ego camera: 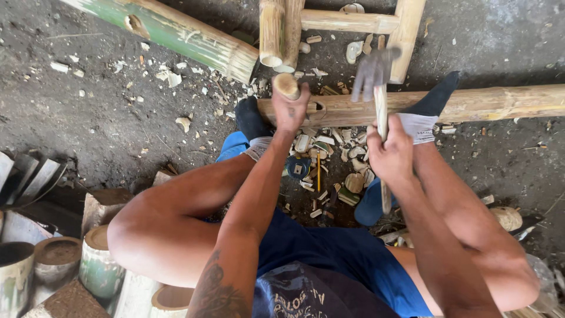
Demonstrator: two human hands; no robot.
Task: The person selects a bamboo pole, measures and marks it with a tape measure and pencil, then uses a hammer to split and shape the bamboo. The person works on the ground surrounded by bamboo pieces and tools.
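Left hand [289,109] clamped around short bamboo peg [286,85] at 12 o'clock, on horizontal bamboo pole [482,103]. Right hand [389,154] gripping blurred hammer [376,76] handle, at 1 o'clock.

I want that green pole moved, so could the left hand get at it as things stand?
Probably not right away: the left hand is shut on a short wooden peg at the bamboo pole. The green pole lies beyond, with nothing between.

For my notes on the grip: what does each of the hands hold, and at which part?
Left hand: short round wooden peg, near its top. Right hand: wooden-handled hammer, mid-handle.
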